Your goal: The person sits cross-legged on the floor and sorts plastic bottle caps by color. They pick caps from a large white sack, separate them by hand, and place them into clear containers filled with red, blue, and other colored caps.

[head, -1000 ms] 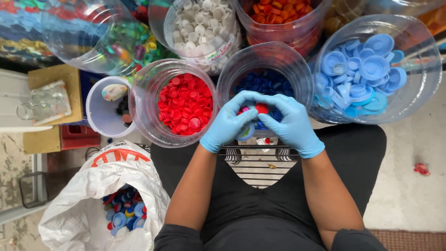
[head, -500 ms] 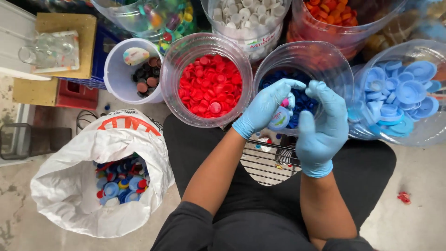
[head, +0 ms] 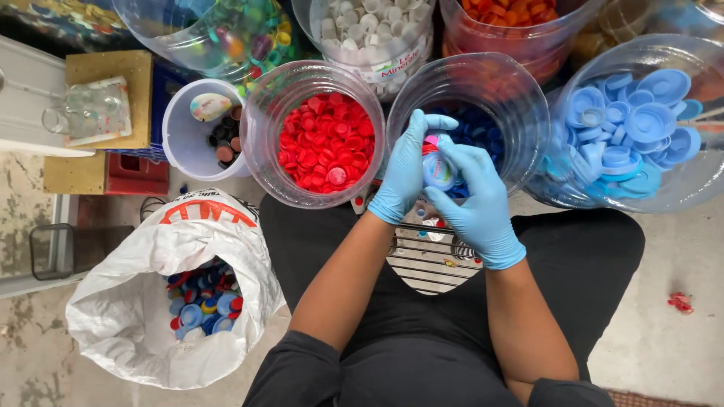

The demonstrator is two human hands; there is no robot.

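Gripping a small clear bottle (head: 438, 167) between them, both gloved hands are closed around it above the rim of the jar of dark blue caps (head: 483, 98). The left hand (head: 403, 172) wraps its fingers round the bottle's left side, thumb up near the pink cap at the top (the cap's exact shape is hard to tell). The right hand (head: 473, 205) curls over the bottle from the right and below, fingertips pressed on its side. Both wear light blue gloves.

Just left of that jar stands a clear jar of red caps (head: 326, 143), and beside it a white bucket (head: 181, 136) holding a few dark caps. To the right sits a wide clear tub of pale blue lids (head: 641, 128). Further back are jars of white caps (head: 369, 34), orange caps (head: 520, 22) and mixed colours (head: 226, 38). Beneath the hands, on the person's lap, lies a wire grid (head: 430, 260). A white sack (head: 151, 301) of assorted caps rests open on the floor by the left knee.
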